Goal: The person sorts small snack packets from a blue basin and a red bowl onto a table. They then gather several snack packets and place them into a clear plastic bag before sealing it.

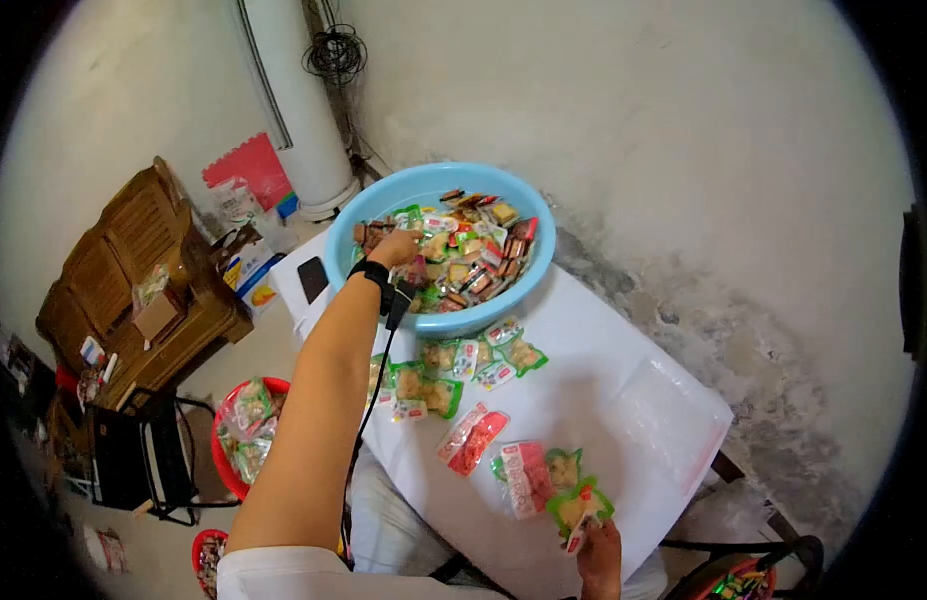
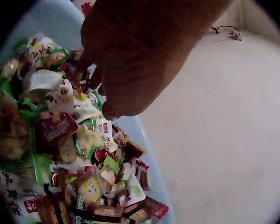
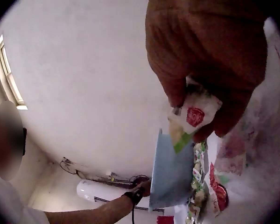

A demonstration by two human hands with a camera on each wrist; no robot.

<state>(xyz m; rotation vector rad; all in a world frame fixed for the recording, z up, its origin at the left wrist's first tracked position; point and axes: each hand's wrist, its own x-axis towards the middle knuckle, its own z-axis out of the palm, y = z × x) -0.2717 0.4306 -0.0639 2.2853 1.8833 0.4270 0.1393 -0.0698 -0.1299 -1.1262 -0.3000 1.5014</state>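
My left hand point(image 1: 396, 248) reaches into a light blue basin point(image 1: 438, 325) heaped with small wrapped snacks point(image 2: 88, 140). Seen from the left wrist, its fingers bend down among the wrappers beside a dark brown packet, and I cannot tell whether they grip it. At the front of the white table, my right hand point(image 1: 600, 556) pinches a green-edged clear snack packet point(image 1: 581, 503) with a white and red label. Next to it lie a red and white packet point(image 1: 527, 480) and another green-edged packet point(image 1: 564, 466). A second red packet point(image 1: 472, 438) is farther left.
Several green-edged packets point(image 1: 438, 396) lie between the basin and me. A flat clear plastic bag point(image 1: 663, 415) is at the table's right, a dark phone point(image 1: 311, 279) beside the basin. Red baskets point(image 1: 223, 455) of snacks stand on the floor near a wooden bench point(image 1: 133, 270).
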